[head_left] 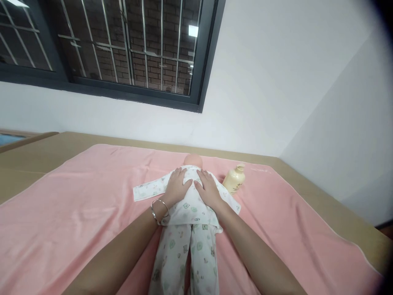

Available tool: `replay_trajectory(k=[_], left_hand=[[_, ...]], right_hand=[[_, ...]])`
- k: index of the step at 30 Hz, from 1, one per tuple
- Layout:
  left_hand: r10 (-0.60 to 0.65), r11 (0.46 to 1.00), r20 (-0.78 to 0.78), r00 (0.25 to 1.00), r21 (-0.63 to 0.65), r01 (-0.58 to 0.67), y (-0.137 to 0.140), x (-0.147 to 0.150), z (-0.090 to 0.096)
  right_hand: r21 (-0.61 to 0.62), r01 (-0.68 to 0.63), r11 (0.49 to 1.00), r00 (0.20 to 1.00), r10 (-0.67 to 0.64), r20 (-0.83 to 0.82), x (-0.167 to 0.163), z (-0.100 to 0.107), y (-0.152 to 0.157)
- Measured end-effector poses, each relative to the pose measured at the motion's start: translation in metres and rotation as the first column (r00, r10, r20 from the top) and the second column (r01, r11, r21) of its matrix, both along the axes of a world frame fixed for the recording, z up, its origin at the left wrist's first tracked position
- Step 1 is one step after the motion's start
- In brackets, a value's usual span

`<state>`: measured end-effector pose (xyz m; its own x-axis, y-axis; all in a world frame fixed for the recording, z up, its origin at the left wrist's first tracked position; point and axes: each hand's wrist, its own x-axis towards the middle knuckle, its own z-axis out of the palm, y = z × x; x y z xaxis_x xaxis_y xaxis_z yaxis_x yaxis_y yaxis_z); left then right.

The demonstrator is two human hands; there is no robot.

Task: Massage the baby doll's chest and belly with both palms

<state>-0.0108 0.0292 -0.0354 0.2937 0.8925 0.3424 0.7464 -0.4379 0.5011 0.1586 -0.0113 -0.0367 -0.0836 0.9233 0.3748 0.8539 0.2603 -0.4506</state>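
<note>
A baby doll (193, 160) lies on a pink cloth (101, 192), with its head toward the wall. It wears a white patterned top (188, 207) and matching trousers (175, 250). My left hand (177, 185) rests flat on the left side of the doll's upper body, fingers outstretched. On the right side lies my right hand (209, 188), also flat with its fingers apart. The two thumbs point toward each other across the middle of the top. One sleeve spreads out to the left; the other is partly behind my right hand and forearm. A bracelet circles my left wrist.
A pale yellow pump bottle (234, 179) stands right of the doll, close to its sleeve. The pink cloth covers much of a wooden table (73, 141). Behind it rises a white wall (245, 94) with a dark-framed barred window (132, 49).
</note>
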Motion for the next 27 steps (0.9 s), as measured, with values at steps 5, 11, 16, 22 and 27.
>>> replay_trajectory(k=[5, 11, 16, 22, 27], left_hand=[[-0.008, 1.000, 0.026, 1.000, 0.003, 0.008, 0.001, -0.001, -0.002], [-0.001, 1.000, 0.065, 0.998, -0.006, 0.001, 0.002, 0.000, -0.004], [0.002, 1.000, 0.101, 0.995, 0.023, -0.005, 0.005, -0.001, -0.010], [-0.008, 0.999, 0.133, 0.991, 0.052, 0.001, 0.007, -0.001, -0.015], [-0.018, 0.996, 0.142, 0.990, 0.083, 0.006, 0.008, -0.001, -0.019]], right_hand=[[-0.002, -0.006, 1.000, 0.999, 0.006, -0.032, 0.000, -0.003, 0.001], [-0.015, -0.008, 1.000, 0.998, 0.007, -0.070, 0.001, -0.005, 0.001], [-0.004, -0.013, 1.000, 0.997, 0.013, -0.074, 0.001, -0.006, 0.001], [-0.016, -0.010, 1.000, 0.997, 0.009, -0.072, 0.002, -0.009, 0.002], [-0.010, -0.009, 1.000, 0.998, 0.008, -0.069, 0.002, -0.010, 0.003]])
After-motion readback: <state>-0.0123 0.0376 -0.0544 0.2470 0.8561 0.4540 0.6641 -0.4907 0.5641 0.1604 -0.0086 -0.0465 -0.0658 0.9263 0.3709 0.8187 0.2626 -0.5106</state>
